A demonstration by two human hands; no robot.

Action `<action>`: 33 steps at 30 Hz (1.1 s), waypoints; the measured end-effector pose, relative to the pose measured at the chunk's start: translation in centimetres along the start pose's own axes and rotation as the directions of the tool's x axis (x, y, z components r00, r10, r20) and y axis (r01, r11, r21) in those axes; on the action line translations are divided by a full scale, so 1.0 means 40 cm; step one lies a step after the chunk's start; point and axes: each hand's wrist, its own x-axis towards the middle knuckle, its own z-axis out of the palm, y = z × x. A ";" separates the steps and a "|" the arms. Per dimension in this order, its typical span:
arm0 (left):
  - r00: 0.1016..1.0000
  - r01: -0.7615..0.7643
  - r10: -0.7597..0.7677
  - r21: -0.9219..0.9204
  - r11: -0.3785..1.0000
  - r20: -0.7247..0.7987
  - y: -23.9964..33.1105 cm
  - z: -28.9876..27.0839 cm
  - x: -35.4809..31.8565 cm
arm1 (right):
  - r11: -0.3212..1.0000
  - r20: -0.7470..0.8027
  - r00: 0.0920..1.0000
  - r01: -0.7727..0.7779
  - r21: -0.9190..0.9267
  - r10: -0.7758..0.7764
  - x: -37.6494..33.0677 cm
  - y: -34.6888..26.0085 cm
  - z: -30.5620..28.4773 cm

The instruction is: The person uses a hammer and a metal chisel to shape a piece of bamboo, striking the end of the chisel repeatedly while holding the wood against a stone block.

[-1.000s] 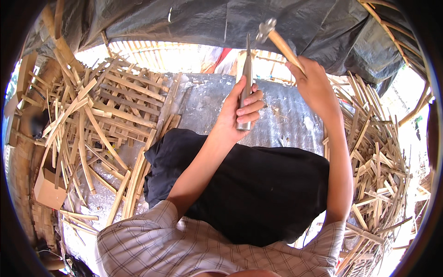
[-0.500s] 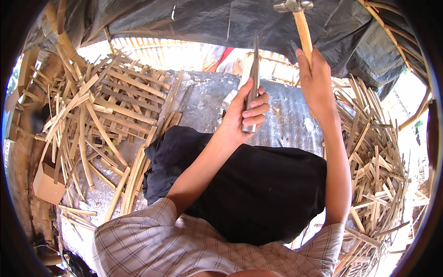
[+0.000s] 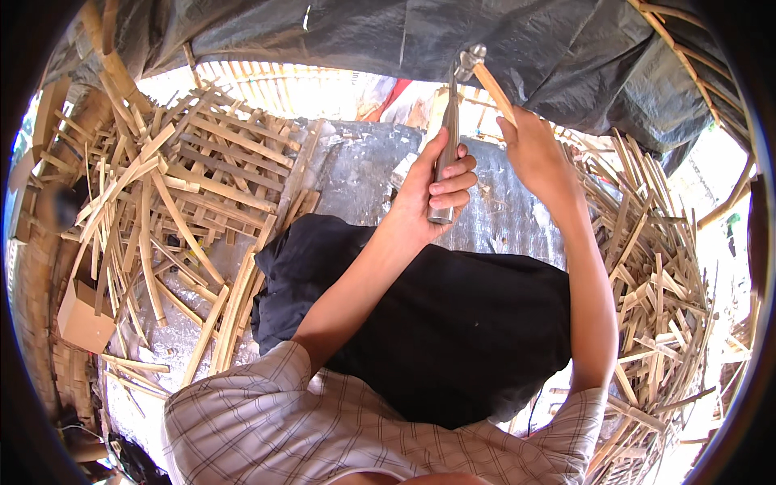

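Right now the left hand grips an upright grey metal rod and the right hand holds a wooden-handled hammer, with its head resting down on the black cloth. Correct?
Not quite. In the head view the wooden-handled hammer has its head up at the top of the grey metal rod, not on the black cloth. Left hand and right hand are as stated.

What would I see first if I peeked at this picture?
First, the two bare hands raised in the middle: the left hand grips an upright metal rod, and the right hand holds a wooden-handled hammer with its head at the rod's top. Next, the heaps of pale bamboo strips piled on both sides, and the dark plastic sheet hanging across the top.
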 end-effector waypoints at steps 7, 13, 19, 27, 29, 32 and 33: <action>0.999 -0.017 0.017 -0.021 1.000 0.029 0.030 -0.004 0.002 | 0.992 -0.169 0.981 -0.074 0.103 0.091 0.032 -0.136 -0.067; 0.999 -0.038 0.039 -0.067 0.997 0.006 0.048 0.005 -0.019 | 0.973 0.297 0.927 -0.226 -0.041 0.228 0.028 -0.043 -0.023; 1.000 0.009 -0.008 -0.042 0.999 0.028 0.018 0.001 -0.015 | 0.983 -0.059 0.981 -0.184 -0.002 0.183 0.053 -0.120 -0.038; 0.997 0.080 -0.080 -0.052 0.995 0.002 -0.039 -0.018 0.005 | 0.971 0.243 0.942 -0.241 0.003 0.233 -0.003 -0.035 0.019; 0.996 0.094 -0.093 -0.072 0.993 0.011 -0.052 -0.026 0.009 | 0.968 0.256 0.936 -0.250 -0.002 0.242 -0.008 -0.032 0.001; 0.997 0.074 -0.074 -0.044 0.996 0.003 -0.050 -0.029 0.011 | 0.956 0.194 0.942 -0.290 0.050 0.275 -0.007 -0.050 -0.009; 0.998 0.064 -0.064 -0.031 0.997 -0.005 -0.054 -0.028 0.005 | 0.949 0.162 0.944 -0.303 0.086 0.287 -0.005 -0.067 -0.021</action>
